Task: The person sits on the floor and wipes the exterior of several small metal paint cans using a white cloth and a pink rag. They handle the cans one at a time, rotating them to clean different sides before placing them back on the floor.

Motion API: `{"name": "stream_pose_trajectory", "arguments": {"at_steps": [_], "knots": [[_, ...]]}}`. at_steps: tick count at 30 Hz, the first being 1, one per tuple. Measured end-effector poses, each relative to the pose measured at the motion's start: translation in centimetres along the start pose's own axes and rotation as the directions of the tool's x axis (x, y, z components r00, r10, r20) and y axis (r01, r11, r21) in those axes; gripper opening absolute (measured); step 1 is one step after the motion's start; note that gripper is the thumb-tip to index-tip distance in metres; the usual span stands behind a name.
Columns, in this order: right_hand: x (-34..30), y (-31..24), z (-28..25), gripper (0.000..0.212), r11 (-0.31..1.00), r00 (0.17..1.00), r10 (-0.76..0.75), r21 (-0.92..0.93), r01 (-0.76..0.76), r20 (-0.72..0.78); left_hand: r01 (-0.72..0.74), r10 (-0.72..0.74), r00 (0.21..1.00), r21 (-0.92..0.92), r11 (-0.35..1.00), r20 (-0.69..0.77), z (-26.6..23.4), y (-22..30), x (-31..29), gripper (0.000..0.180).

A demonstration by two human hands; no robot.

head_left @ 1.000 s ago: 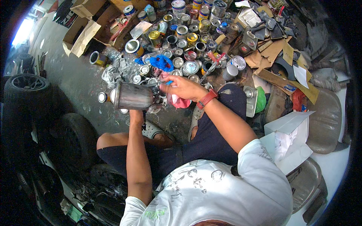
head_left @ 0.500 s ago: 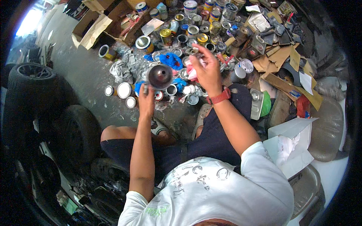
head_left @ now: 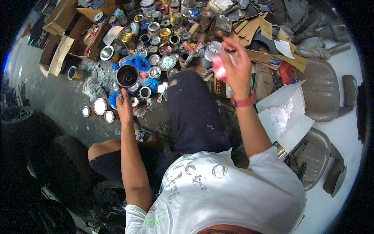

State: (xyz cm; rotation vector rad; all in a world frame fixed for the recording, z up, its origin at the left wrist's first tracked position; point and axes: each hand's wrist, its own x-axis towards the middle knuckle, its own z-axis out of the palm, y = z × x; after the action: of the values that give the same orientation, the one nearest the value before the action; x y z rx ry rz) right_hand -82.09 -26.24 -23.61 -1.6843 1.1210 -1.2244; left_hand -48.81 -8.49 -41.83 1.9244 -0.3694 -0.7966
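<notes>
My left hand (head_left: 124,108) is closed around the grip below a round, dark cup (head_left: 127,75), which looks like the open cup of a paint spray gun. The cup's mouth faces up, showing a dark inside with a small round opening at the bottom. My right hand (head_left: 238,70), wearing a red wristband, is raised over my right side. Between its fingers is a crumpled pink-and-white rag (head_left: 220,70), blurred by motion. Blue crumpled cloths (head_left: 138,62) lie among the cans just beyond the cup.
Many paint cans (head_left: 168,62) crowd the floor ahead. At the far left stand cardboard boxes (head_left: 58,19), and crumpled grey plastic (head_left: 93,87) lies below them. Tyres (head_left: 23,132) fill the left side. To my right are a white open box (head_left: 284,113) and brown chair seats (head_left: 317,89).
My right hand has swung right with the rag, away from the cup. My left hand still holds the spray gun, its cup now tipped mouth-up. The whole view has turned toward the right.
</notes>
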Motion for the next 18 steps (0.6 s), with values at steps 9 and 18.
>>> {"name": "stream_pose_trajectory", "arguments": {"at_steps": [9, 18], "knots": [[-21.7, 23.8, -5.7, 0.116, 0.687, 0.569, 0.634, 0.044, -0.725, -0.524, -0.052, 0.061, 0.998, -0.278, 0.959, 0.023, 1.3, -0.4, -0.7, 0.056], [-16.8, 29.0, -2.9, 0.120, 0.902, 0.628, 0.368, 0.101, -0.419, -0.685, 0.062, -0.045, 0.977, -0.075, 0.995, 0.209, 1.3, -2.0, -0.2, 0.061]]}}
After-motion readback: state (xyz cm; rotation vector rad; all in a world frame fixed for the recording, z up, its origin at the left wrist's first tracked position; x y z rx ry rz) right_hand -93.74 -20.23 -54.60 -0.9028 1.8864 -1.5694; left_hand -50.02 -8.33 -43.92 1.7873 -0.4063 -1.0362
